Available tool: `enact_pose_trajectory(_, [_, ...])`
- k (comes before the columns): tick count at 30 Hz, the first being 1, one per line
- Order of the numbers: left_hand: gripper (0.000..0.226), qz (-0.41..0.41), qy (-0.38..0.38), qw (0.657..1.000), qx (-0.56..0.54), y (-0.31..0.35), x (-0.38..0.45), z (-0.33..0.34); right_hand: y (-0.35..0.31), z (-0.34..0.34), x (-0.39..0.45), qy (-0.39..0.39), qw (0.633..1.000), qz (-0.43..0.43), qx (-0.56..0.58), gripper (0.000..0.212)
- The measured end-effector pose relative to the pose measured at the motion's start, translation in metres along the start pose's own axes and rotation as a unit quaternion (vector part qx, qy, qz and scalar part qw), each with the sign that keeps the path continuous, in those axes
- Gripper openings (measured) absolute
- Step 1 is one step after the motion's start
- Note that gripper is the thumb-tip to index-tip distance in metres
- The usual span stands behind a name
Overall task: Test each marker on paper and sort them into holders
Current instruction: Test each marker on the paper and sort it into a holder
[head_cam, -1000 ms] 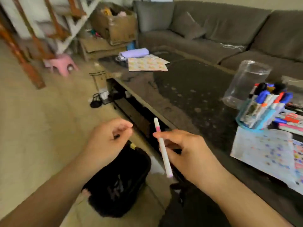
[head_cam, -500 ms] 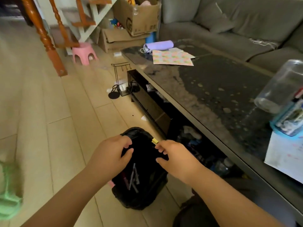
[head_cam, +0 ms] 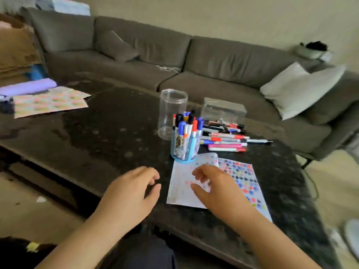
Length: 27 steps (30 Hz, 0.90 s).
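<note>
The pink marker pinched a second ago in the right hand (head_cam: 215, 188) is gone — dropped, it seems, into the black bag on the floor that was being reached into half a second back. Both hands are now raised over the table; the left hand (head_cam: 132, 193) is loosely curled and empty, the right is relaxed above the scribbled test paper (head_cam: 242, 177). Beyond the fingertips the blue holder (head_cam: 183, 150) is seen full of markers, the loose marker pile (head_cam: 225, 138) behind it. A fresh marker is judged next. No lettering can be read — too blurred.
</note>
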<state>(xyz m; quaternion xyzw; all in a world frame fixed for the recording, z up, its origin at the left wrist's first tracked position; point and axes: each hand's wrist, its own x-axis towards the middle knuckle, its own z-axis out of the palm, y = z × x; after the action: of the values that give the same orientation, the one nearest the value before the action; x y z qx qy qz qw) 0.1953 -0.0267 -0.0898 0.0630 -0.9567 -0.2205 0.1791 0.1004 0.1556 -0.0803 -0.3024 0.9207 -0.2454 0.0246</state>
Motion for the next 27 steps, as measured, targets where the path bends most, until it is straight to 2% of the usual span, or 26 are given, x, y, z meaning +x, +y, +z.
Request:
enact_pose_trajectory(3, [0.01, 0.053, 0.0, 0.998, -0.018, 0.042, 0.039, 0.034, 0.051, -0.019, 0.004, 0.036, 0.998, 0.046, -0.015, 0.025])
enact_pose_trajectory(8, [0.02, 0.091, -0.034, 0.994, -0.05, 0.093, 0.091, 0.093, 0.124, -0.032, 0.024, 0.053, 0.991, 0.12, -0.031, 0.029])
enact_pose_trajectory(14, [0.026, 0.089, -0.05, 0.994, -0.047, 0.096, 0.127, 0.136, 0.19, -0.032, 0.068, 0.053, 0.983, 0.154, -0.08, 0.044])
enact_pose_trajectory(19, [0.015, 0.084, -0.051, 0.993, -0.064, 0.105, 0.139, 0.151, 0.225, -0.026, 0.122, 0.065, 0.979, 0.147, -0.121, 0.043])
enact_pose_trajectory(22, [0.015, 0.07, -0.05, 0.994, -0.073, 0.106, 0.144, 0.155, 0.236, -0.021, 0.144, 0.042, 0.976, 0.14, -0.164, 0.035])
enact_pose_trajectory(27, [0.014, 0.049, -0.044, 0.993, -0.099, 0.106, 0.148, 0.157, 0.236, -0.022, 0.149, -0.025, 0.956, 0.136, -0.257, 0.034])
